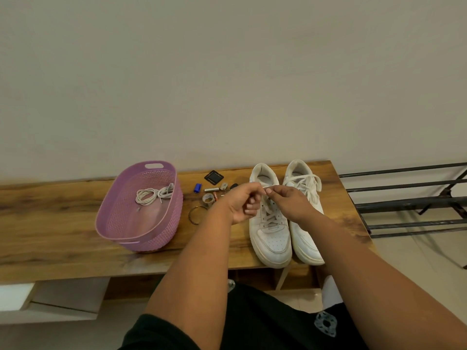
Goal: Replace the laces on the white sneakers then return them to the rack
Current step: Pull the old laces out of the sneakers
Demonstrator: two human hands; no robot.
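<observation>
Head view looks down on a long brown wooden counter against a plain wall. Two white leather sneakers stand side by side on its right part, toes toward the person; the right one's toe is partly hidden behind the right forearm. Both hands meet above the left sneaker's tongue: the left hand has its fingers curled, palm up, and the right hand pinches a pale lace end at its fingertips. Whether the left hand's grip actually closes on the lace is hard to tell, since the fingers overlap. The right sneaker's white laces lie loose over its opening.

One oval pink woven-plastic basket sits left of centre, holding one tangled bundle of off-white laces; how many laces are in it cannot be counted. Between basket and sneakers lie small bits of clutter: a blue cap-like piece, a dark square item, a roll of tape, a braided bangle, others too small to name. One black metal rack is cut off at the right edge
</observation>
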